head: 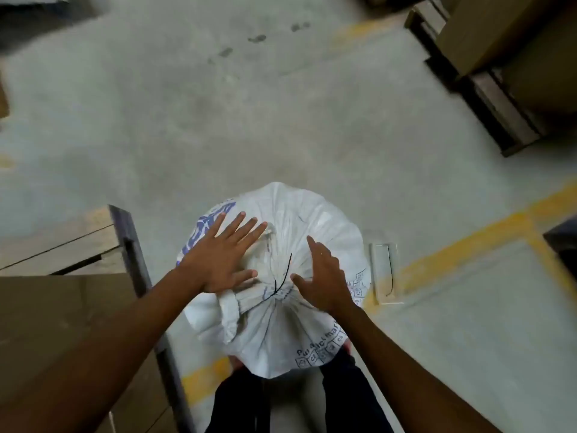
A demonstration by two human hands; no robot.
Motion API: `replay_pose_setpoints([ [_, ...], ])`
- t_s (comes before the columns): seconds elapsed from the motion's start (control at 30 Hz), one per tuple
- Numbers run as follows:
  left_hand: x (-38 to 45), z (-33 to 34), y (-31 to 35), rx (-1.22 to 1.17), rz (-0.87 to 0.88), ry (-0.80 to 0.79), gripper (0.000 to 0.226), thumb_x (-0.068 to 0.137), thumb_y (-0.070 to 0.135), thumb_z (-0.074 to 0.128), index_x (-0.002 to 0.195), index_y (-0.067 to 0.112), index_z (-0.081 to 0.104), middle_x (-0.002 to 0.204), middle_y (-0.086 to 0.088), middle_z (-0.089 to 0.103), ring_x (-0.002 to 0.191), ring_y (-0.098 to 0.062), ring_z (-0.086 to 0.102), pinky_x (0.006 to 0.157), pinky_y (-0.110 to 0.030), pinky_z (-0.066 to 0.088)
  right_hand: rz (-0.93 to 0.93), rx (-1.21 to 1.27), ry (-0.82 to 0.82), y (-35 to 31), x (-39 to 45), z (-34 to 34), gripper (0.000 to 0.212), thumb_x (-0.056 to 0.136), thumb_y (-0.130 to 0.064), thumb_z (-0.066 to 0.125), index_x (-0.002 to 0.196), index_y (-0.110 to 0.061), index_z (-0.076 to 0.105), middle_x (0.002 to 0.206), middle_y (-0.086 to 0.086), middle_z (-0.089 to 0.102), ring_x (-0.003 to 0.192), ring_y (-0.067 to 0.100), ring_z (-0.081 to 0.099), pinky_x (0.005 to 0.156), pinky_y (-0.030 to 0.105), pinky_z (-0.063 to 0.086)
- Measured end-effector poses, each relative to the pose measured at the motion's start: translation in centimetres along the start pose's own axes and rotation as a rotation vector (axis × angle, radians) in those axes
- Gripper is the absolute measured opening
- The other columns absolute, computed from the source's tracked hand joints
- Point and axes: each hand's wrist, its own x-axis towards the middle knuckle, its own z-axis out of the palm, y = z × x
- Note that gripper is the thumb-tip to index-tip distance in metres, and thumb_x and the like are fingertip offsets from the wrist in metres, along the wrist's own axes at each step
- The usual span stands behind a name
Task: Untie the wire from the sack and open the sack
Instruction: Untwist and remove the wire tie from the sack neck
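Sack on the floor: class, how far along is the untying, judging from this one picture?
Done: nothing yet. The black wire is twisted around the gathered neck of the white sack, which stays closed. In hand: the left hand lies spread on the sack and the right hand hovers open beside the wire; neither grips it. Left: untwist the wire, then open the sack.

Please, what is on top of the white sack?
On the white sack, a black wire ties the gathered neck. The open left hand rests on its top; the right hand is beside the wire. The sack's contents are hidden.
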Motion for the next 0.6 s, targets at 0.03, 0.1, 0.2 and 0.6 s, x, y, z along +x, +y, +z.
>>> replay_pose_setpoints([
  [0.03, 0.1, 0.7, 0.2, 0.002, 0.029, -0.021, 0.099, 0.093, 0.079, 0.032, 0.168, 0.028, -0.006, 0.177, -0.003, 0.004, 0.163, -0.027, -0.005, 0.13, -0.052, -0.008, 0.018, 0.002, -0.004, 0.6, -0.4, 1.1, 0.098, 0.091, -0.052, 0.068, 0.165, -0.03, 0.009, 0.17, 0.008, 0.024, 0.148, 0.037, 0.033, 0.116, 0.055, 0.033],
  [0.1, 0.6, 2.4, -0.1, 0.029, 0.074, -0.019, 0.1, 0.093, 0.079, 0.032, 0.168, 0.026, -0.008, 0.177, -0.003, 0.001, 0.164, -0.028, -0.006, 0.13, -0.051, -0.009, 0.077, 0.062, 0.004, 1.3, -1.2, 3.4, 0.096, 0.09, -0.05, 0.07, 0.165, -0.028, 0.014, 0.163, 0.009, 0.034, 0.143, 0.034, 0.038, 0.114, 0.054, 0.037],
  [0.2, 1.4, 5.3, 0.0, 0.058, 0.179, -0.015, 0.1, 0.094, 0.077, 0.037, 0.169, 0.025, -0.005, 0.178, -0.006, 0.002, 0.164, -0.03, -0.002, 0.13, -0.053, -0.005, 0.162, 0.225, 0.075, 1.7, -2.8, 7.5, 0.083, 0.088, -0.043, 0.076, 0.157, -0.021, 0.035, 0.146, 0.011, 0.047, 0.133, 0.03, 0.047, 0.11, 0.051, 0.044],
  [0.6, 3.2, 12.8, -2.3, 0.162, 0.497, -0.083, 0.095, 0.09, 0.08, 0.037, 0.164, 0.022, 0.032, 0.17, -0.005, 0.036, 0.162, -0.032, 0.017, 0.129, -0.057, -0.006, 0.375, 0.576, 0.319, 0.6, -1.9, 19.0, 0.031, 0.083, -0.013, 0.079, 0.113, -0.007, 0.073, 0.109, 0.013, 0.069, 0.095, 0.02, 0.064, 0.085, 0.02, 0.05],
])
